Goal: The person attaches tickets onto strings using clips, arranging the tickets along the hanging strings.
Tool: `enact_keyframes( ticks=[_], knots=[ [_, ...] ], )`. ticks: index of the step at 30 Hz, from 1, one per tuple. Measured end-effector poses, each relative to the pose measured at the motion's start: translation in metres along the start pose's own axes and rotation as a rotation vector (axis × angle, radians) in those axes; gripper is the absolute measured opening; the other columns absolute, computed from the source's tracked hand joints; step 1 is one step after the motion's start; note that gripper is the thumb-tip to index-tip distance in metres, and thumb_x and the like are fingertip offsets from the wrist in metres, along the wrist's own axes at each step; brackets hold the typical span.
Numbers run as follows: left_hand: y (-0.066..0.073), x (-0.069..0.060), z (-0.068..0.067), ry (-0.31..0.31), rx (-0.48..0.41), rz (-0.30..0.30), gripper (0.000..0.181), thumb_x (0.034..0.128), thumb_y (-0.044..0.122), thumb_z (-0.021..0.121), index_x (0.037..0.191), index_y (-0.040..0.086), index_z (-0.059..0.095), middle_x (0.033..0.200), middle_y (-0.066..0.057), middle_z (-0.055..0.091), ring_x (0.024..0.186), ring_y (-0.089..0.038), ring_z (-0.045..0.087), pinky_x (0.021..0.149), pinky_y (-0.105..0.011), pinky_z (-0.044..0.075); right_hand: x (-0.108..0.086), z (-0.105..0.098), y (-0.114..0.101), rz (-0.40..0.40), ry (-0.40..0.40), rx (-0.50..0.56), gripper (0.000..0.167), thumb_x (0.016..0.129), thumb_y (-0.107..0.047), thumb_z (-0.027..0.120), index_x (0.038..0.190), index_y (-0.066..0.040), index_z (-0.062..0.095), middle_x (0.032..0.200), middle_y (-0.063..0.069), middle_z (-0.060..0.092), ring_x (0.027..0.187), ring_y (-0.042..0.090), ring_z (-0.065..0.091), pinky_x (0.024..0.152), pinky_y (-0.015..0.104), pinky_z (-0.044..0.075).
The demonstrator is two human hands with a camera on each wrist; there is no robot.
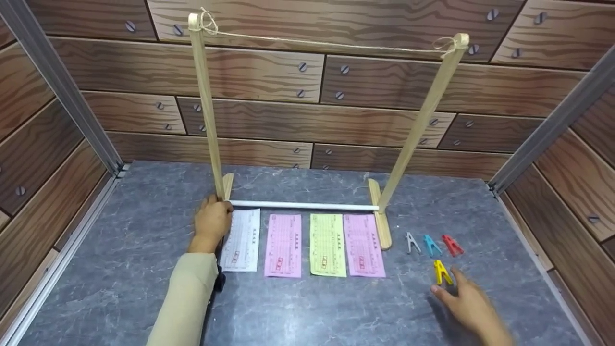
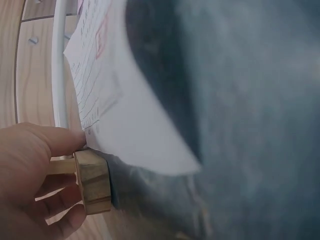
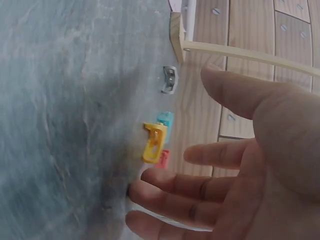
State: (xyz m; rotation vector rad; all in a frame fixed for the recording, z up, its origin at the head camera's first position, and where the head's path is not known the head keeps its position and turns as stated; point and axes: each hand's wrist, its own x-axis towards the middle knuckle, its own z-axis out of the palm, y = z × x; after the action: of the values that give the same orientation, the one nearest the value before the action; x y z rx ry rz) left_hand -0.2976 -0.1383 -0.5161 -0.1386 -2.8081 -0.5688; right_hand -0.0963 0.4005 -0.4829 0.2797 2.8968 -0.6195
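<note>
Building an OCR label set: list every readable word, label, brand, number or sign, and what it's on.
Nothing legible in any view.
White slip: print and red boxed mark, too small and blurred.
Left pink slip: same, too small.
Yellow slip: same, too small.
Right pink slip: same, too small.
No other text seen.

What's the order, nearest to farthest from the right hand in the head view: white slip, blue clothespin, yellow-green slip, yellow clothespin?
From the right hand:
1. Yellow clothespin: just ahead of the fingers.
2. Blue clothespin: beyond the yellow one, between gray and red.
3. Yellow-green slip: third from left.
4. White slip: leftmost, beside the left hand.
</note>
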Motion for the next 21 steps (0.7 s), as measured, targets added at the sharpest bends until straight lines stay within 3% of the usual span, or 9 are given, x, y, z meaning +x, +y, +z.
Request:
enact_keyframes(
  ticks=[5, 9, 13, 16, 21],
  knots=[
    [-0.002, -0.003, 0.004, -0.02, 0.001, -0.01, 0.009, 0.0883, 0.008, 0.072, 0.096, 0.004, 0.076, 0.107, -0.023, 0.06, 0.1, -0.042, 0.057, 0.08, -0.056, 0.043, 0.01, 0.002, 0.004, 0.043, -0.023, 0.027, 0.093, 0.095, -0.05, 0.064, 0.139, 0.025, 0.029, 0.134, 0.05, 0.037, 0.125, 0.065, 0.037, 0.1, 0.07, 0.034],
    [-0.008, -0.006, 0.004, -0.033, -0.061, -0.032, 0.008, 0.0887, 0.009, 0.072, 0.095, 0.006, 0.075, 0.113, -0.023, 0.059, 0.105, -0.041, 0.054, 0.082, -0.057, 0.04, 0.017, 0.005, 0.007, 0.06, -0.015, 0.048, 0.091, 0.092, -0.047, 0.068, 0.133, 0.026, 0.034, 0.126, 0.05, 0.044, 0.119, 0.063, 0.044, 0.096, 0.068, 0.039],
    [-0.011, -0.006, 0.0, -0.023, -0.131, -0.023, 0.006, 0.0888, 0.008, 0.071, 0.092, 0.006, 0.075, 0.117, -0.024, 0.058, 0.107, -0.04, 0.051, 0.084, -0.057, 0.039, 0.021, 0.008, 0.009, 0.051, 0.034, 0.1, 0.069, 0.09, -0.035, 0.073, 0.119, 0.021, 0.047, 0.1, 0.034, 0.058, 0.094, 0.048, 0.059, 0.081, 0.057, 0.048],
    [-0.012, -0.004, -0.005, 0.016, -0.164, 0.011, 0.004, 0.0884, 0.008, 0.071, 0.088, 0.007, 0.075, 0.116, -0.023, 0.058, 0.106, -0.04, 0.05, 0.083, -0.057, 0.04, 0.023, 0.009, 0.011, 0.064, 0.04, 0.119, 0.047, 0.089, -0.03, 0.075, 0.102, 0.01, 0.052, 0.083, 0.015, 0.055, 0.076, 0.03, 0.055, 0.066, 0.044, 0.045],
    [-0.01, -0.001, -0.013, 0.071, -0.191, 0.046, 0.003, 0.0885, 0.009, 0.073, 0.09, 0.007, 0.075, 0.114, -0.021, 0.06, 0.105, -0.04, 0.051, 0.084, -0.055, 0.04, 0.026, 0.005, 0.013, 0.089, 0.006, 0.068, 0.033, 0.091, -0.025, 0.071, 0.089, 0.001, 0.05, 0.077, 0.009, 0.05, 0.071, 0.025, 0.05, 0.062, 0.041, 0.041]
  ],
)
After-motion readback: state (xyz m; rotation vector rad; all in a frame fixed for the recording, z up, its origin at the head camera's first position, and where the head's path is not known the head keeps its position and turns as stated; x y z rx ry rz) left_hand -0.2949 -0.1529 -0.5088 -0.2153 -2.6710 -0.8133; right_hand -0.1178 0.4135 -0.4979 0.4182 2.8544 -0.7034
